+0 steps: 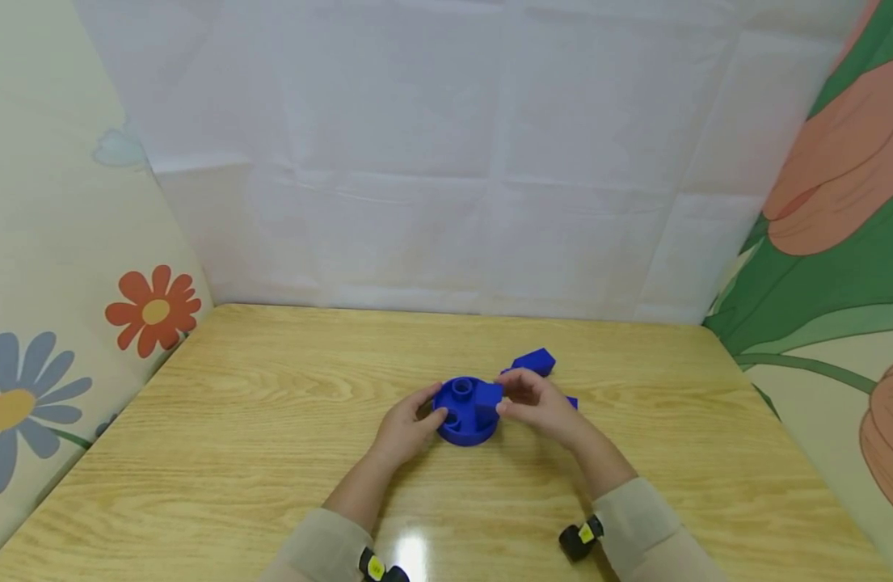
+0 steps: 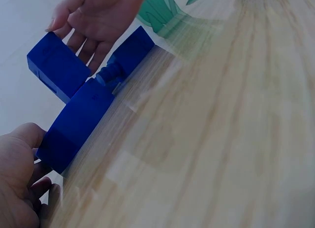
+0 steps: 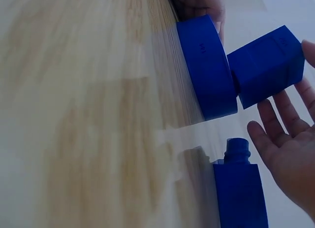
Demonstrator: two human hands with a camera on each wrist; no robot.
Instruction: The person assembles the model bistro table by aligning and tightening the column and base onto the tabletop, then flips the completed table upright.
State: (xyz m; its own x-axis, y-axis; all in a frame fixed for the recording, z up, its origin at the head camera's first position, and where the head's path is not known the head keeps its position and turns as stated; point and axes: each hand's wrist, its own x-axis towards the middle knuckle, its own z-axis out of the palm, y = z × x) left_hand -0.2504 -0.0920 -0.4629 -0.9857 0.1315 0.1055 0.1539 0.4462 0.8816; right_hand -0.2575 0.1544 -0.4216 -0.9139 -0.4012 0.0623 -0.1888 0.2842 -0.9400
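Observation:
A round blue base [image 1: 466, 438] with raised edges and hollow sockets lies on the wooden table. My left hand [image 1: 406, 428] grips its left side, thumb over the rim and fingers round the outside. At the base's right side, my right hand [image 1: 544, 408] holds a blue rectangular block [image 1: 488, 398] between thumb and fingertips. In the right wrist view this block [image 3: 268, 65] stands tilted at the base's upper face, its lower end close against it. The left wrist view shows the base [image 2: 78, 127] flat on the table, with my left fingers at its near edge.
Behind my right hand lies another blue block [image 1: 537, 361]. Part of a further blue piece [image 1: 573, 402] shows past my right wrist. A blue block with a ridged peg [image 3: 241, 193] lies beside the base. White sheeting [image 1: 446, 162] hangs behind the table.

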